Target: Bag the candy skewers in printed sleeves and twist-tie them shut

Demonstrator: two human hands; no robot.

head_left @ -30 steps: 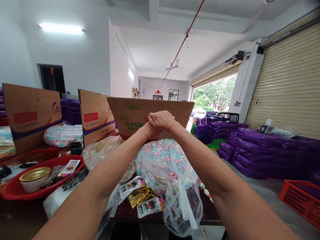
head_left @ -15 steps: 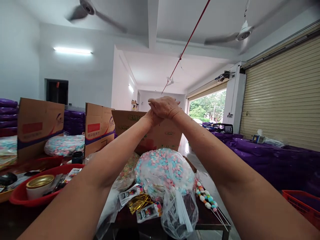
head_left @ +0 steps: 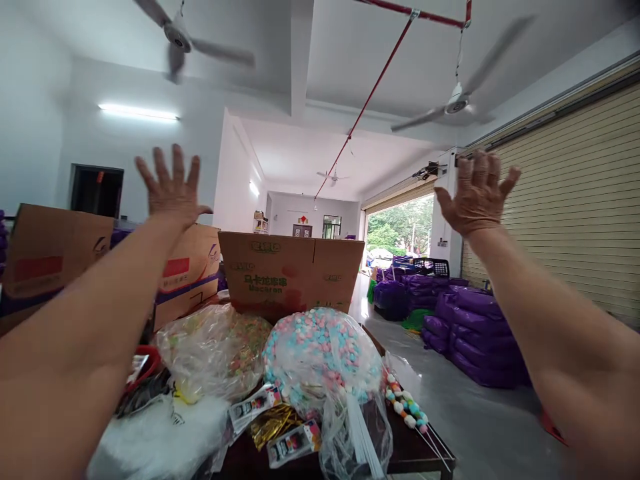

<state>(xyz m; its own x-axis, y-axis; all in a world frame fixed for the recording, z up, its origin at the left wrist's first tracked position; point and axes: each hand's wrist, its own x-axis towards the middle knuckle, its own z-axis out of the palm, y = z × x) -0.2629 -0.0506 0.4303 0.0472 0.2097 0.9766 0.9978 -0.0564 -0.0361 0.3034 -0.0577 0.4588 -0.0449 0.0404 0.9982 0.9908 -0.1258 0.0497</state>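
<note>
Head view: a tan shutter (head_left: 565, 180) fills much of the right side, with a stack of purple bundles (head_left: 483, 340) on the floor before it. A dark table (head_left: 415, 450) runs across the bottom. At its far side stands a carton (head_left: 295, 273) with green print, wider than it is tall; two more cartons stand to the left, the nearer (head_left: 187, 263) and the farther (head_left: 60, 257) both partly behind the person's left arm.

In front of the green-printed carton, on the table, sits a clear bag of pink, blue and white balls (head_left: 320, 357). It lies below the person's raised hands and between them. Just left of it is a clear bag of orange and green pieces (head_left: 215, 353), and nearer the person lies a heap of white plastic (head_left: 160, 440).

The left hand (head_left: 173, 190) and the right hand (head_left: 477, 193) are up in the air, well apart, backs to the camera, fingers spread wide; neither has hold of anything.

Smaller things lie near the ball bag: white sticks (head_left: 363, 433) at its front, skewers of coloured balls (head_left: 407, 407) to its right, two printed packets (head_left: 295, 443) to its left and front, and gold ties (head_left: 273, 423) between the packets.
</note>
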